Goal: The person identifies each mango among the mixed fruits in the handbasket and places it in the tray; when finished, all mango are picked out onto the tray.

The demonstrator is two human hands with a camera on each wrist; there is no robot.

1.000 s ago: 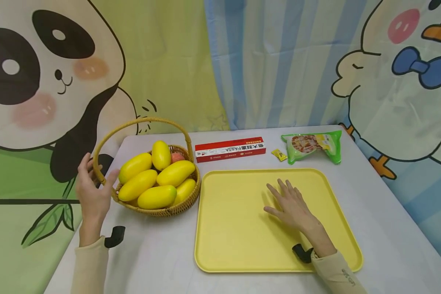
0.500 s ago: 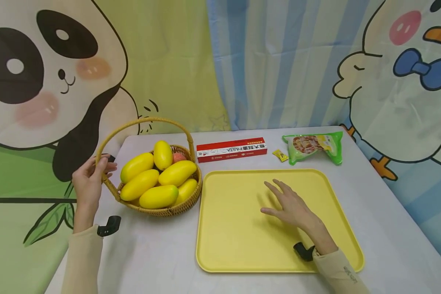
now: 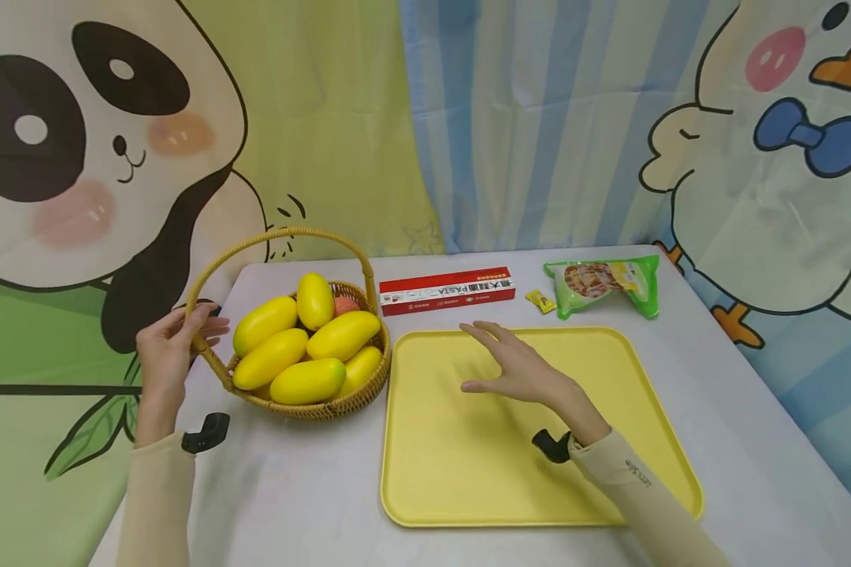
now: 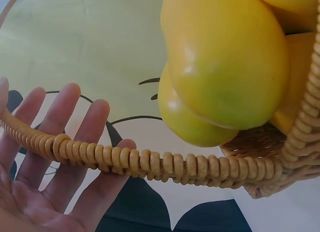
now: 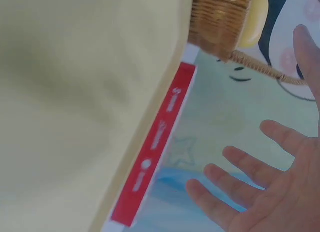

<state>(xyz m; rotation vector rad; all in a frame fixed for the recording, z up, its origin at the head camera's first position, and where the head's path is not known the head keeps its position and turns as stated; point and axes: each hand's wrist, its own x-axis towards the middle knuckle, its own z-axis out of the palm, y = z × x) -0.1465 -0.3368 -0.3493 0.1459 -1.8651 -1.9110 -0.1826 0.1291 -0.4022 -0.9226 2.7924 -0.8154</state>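
Observation:
In the head view, a wicker basket (image 3: pixel 354 404) stands at the left, heaped with yellow mangoes (image 3: pixel 269 358) and one reddish fruit (image 3: pixel 343 305) partly hidden behind them. My left hand (image 3: pixel 165 358) holds the left side of its arched handle (image 3: pixel 291 231), thumb in front and fingers behind. The left wrist view shows those fingers (image 4: pixel 67 109) fairly straight behind the wrapped handle. My right hand (image 3: pixel 521 372) hovers over a yellow tray (image 3: pixel 454 480), fingers spread and holding nothing. In the right wrist view its palm and fingers (image 5: pixel 245 164) are bare.
Behind the tray lie a red and white pasta box (image 3: pixel 447 291), a small yellow wrapped packet (image 3: pixel 540 300) and a green food bag (image 3: pixel 603 283). All rest on a white-covered table (image 3: pixel 312 488), with printed cartoon curtains (image 3: pixel 560 126) behind.
My left hand has closed from a loose reach around the basket handle to a hold on it. My right hand has moved left over the tray, towards the basket. The basket has stayed put.

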